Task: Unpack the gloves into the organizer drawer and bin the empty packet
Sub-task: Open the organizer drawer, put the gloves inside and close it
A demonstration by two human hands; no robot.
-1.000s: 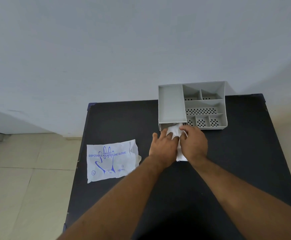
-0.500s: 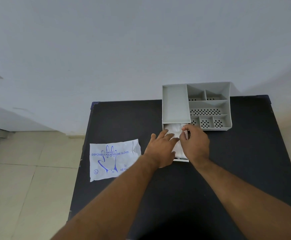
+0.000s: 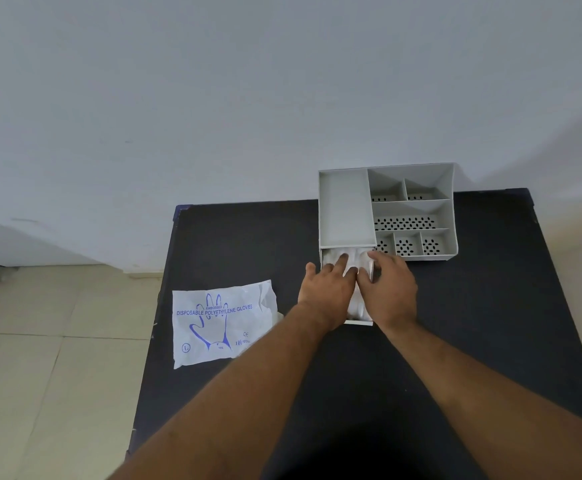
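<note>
Left hand (image 3: 327, 289), spread flat, and right hand (image 3: 388, 289), grip unclear, press thin white plastic gloves (image 3: 356, 304) into the grey organizer's open drawer (image 3: 358, 322), probably so it can close. Flat white printed packet (image 3: 220, 323) waits on the black desk (image 3: 248, 244), not yet binned.

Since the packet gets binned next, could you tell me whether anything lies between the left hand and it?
Nothing visible does: only black table lies between the left hand and the packet.
</note>
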